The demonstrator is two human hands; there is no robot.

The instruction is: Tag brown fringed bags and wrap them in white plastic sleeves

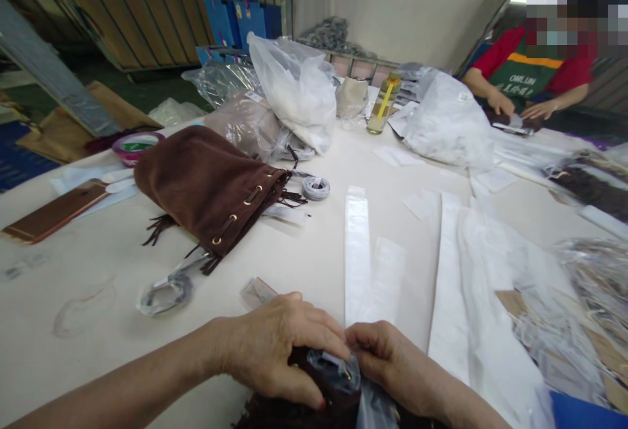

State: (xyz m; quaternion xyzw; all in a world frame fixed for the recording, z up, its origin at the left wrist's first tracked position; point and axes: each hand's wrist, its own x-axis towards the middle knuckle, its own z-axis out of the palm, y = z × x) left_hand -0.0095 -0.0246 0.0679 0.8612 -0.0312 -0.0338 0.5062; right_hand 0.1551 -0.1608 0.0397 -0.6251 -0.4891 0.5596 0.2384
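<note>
At the near edge of the table, my left hand [289, 347] curls over a dark brown fringed bag [275, 411], thumb and fingers around a plastic-covered roll [333, 371] on it. Beside it my right hand [392, 360] is closed in a pinch at a strip of clear plastic [373, 409] that hangs down over the bag. Its fingertips touch the tips of my left fingers. Another brown drawstring bag [201, 180] with gold eyelets and tassels lies further off to the left. A wrapped coil [165, 295] and a smaller grey coil [316, 187] lie near that bag.
White plastic strips [357, 239] and sleeves [451, 272] cover the middle right. A phone [56, 212] and a tape roll [137, 146] lie left. Stuffed plastic bags [299, 89] and a bottle [384, 105] stand behind. A co-worker [527, 79] handles something dark at the far right.
</note>
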